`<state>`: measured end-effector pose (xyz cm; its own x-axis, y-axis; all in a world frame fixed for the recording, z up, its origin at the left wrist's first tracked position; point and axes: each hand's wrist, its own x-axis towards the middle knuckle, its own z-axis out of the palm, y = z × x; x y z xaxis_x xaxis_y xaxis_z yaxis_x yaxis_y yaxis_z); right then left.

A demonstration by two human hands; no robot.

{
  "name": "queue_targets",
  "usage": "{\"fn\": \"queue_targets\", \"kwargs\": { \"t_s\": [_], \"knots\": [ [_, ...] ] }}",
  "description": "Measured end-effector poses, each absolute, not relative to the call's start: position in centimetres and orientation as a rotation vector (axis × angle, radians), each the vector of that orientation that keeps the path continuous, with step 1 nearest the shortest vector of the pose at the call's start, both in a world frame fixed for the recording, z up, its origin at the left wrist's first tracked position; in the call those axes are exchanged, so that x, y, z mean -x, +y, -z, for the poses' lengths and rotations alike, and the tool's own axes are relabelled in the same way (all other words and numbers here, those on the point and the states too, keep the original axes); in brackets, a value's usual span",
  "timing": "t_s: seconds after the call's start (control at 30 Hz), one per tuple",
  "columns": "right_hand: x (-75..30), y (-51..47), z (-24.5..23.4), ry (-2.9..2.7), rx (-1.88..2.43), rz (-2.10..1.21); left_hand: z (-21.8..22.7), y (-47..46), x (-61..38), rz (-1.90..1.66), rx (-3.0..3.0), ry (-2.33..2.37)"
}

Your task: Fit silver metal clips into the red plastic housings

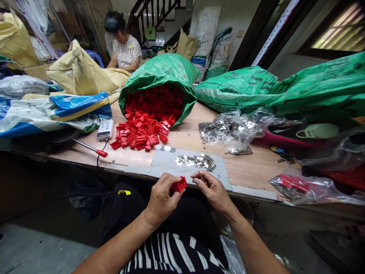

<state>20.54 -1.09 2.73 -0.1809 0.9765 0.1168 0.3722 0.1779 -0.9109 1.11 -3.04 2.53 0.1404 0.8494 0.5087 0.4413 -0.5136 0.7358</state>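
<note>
A red plastic piece [179, 185] sits just off the near edge of the table, above the lap, pinched between the thumb and fingers of the left hand [162, 194]. Its far right end sticks out past the fingertips, a grip that probably leaves that end free and in plain sight. Just to its right, apart from it, the right hand [215, 192] has its fingers closed on a slim tool [202, 177], whose tip points up; whether the fingertips also pinch something small, I cannot tell.

Beyond the hands, small metal pieces [196, 161] lie spread on a grey mat [162, 163], likely so that single ones are easy to pick out close to the right hand. Farther and to the left, a heap of red pieces [139, 131] spills from a green sack [162, 68], laid with its mouth toward the near side, seemingly so its contents stay within reach. Clear bags [236, 129] of metal bits rest to the right, apparently as stock kept off the mat. At the far left, another person [127, 49] sits.
</note>
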Motion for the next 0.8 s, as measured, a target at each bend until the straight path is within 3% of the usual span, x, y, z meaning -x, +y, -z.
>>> {"fn": "queue_targets", "kwargs": {
  "t_s": [0.43, 0.8],
  "knots": [
    [-19.8, -0.4, -2.3, -1.593, 1.146, -1.438, -1.9, -3.4, -1.2, -1.264, -2.066, 1.106],
    [-19.8, -0.8, -1.9, -1.566, 1.120, -1.524, -1.5, -3.7, -1.4, -1.249, -2.072, 1.113]
  ]
}}
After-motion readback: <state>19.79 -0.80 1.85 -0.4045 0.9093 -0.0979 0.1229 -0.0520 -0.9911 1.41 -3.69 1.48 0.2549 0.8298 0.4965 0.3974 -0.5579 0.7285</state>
